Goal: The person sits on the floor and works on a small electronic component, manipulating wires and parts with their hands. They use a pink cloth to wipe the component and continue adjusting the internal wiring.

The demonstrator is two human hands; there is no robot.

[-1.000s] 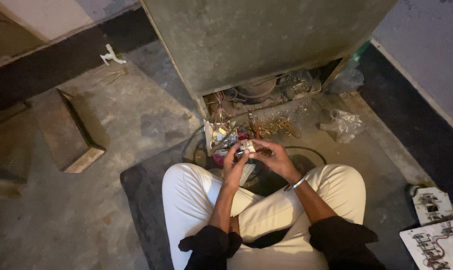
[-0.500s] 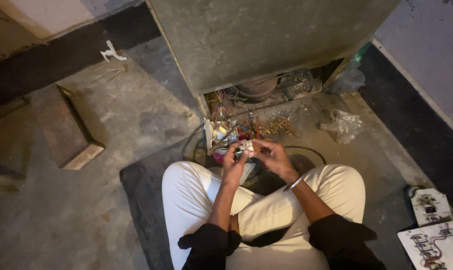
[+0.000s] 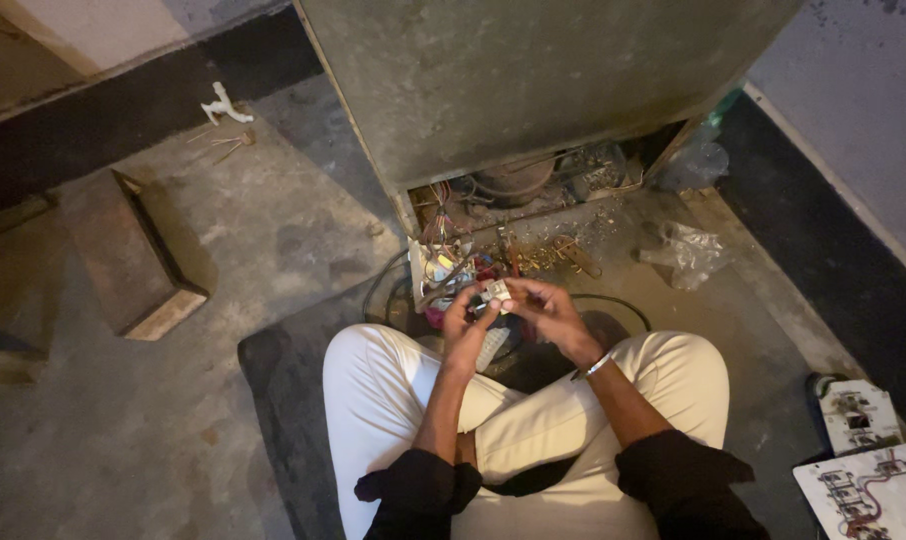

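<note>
Down on the floor (image 3: pixel 173 420), between my crossed knees in white trousers (image 3: pixel 533 430), both hands meet just in front of the open bottom of a big grey metal cabinet (image 3: pixel 533 80). My left hand (image 3: pixel 463 325) and my right hand (image 3: pixel 538 310) are both closed around a small pale part (image 3: pixel 495 292), pinched between the fingertips of each, so it sits raised above my lap and close to the tangle of coloured wires (image 3: pixel 438 265) spilling from the cabinet's base. Whether any wire is joined to the part I cannot tell; it is too small here. I judge this to be the fiddling stage: the part is held up for close work or inspection, not yet set anywhere. Any next move, as I read it, calls for a steady two-handed pinch and small finger motions, since the wires lie just beside the left hand and could snag. A silver bracelet (image 3: pixel 595 366) rides on my right wrist. Beyond the hands, dusty tubing and brass-coloured bits (image 3: pixel 558 255) lie in the cabinet opening, and a crumpled clear plastic bag (image 3: pixel 688 250) rests on the floor to the right. A wooden block (image 3: pixel 138 260) stands well apart on the left, and two white boards with circuitry (image 3: pixel 863 480) lie at the lower right, well apart from the hands.
</note>
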